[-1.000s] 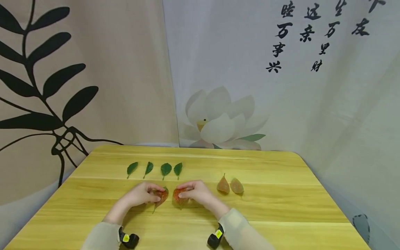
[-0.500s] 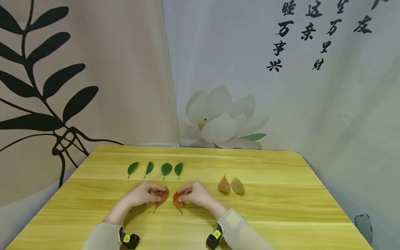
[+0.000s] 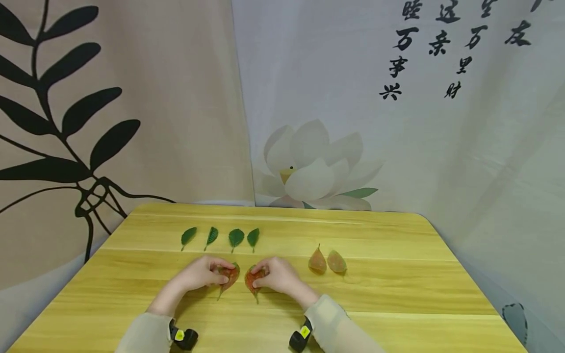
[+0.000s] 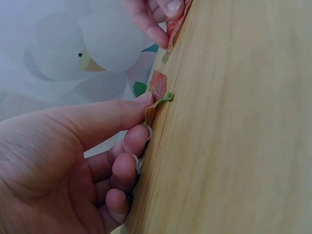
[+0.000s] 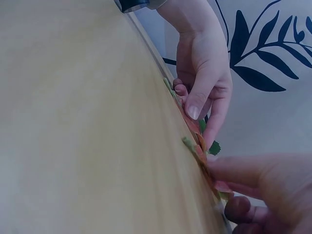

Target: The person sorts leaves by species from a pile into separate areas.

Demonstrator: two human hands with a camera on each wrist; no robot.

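Observation:
Mid-table in the head view, my left hand (image 3: 200, 273) pinches a red leaf (image 3: 231, 277) between thumb and fingers, its stem slanting down toward me. Just to the right, my right hand (image 3: 279, 274) holds a second red leaf (image 3: 252, 279) by its right side, stem also toward me. A narrow gap separates the two leaves, which lie low at the tabletop. From the left wrist, the thumb sits on the near red leaf (image 4: 158, 85), whose edge curls up. In the right wrist view, fingers (image 5: 239, 170) cover part of the right leaf.
Several green leaves (image 3: 236, 237) lie in a row behind the hands on the wooden table (image 3: 397, 294). Two orange-brown leaves (image 3: 317, 261) rest side by side to the right. A printed curtain (image 3: 176, 98) hangs behind the table's far edge.
The right hand's red leaf has turned slightly, and its stem now shows clearly, pointing toward me. The right fingers have shifted a little on it. The left hand stays in place.

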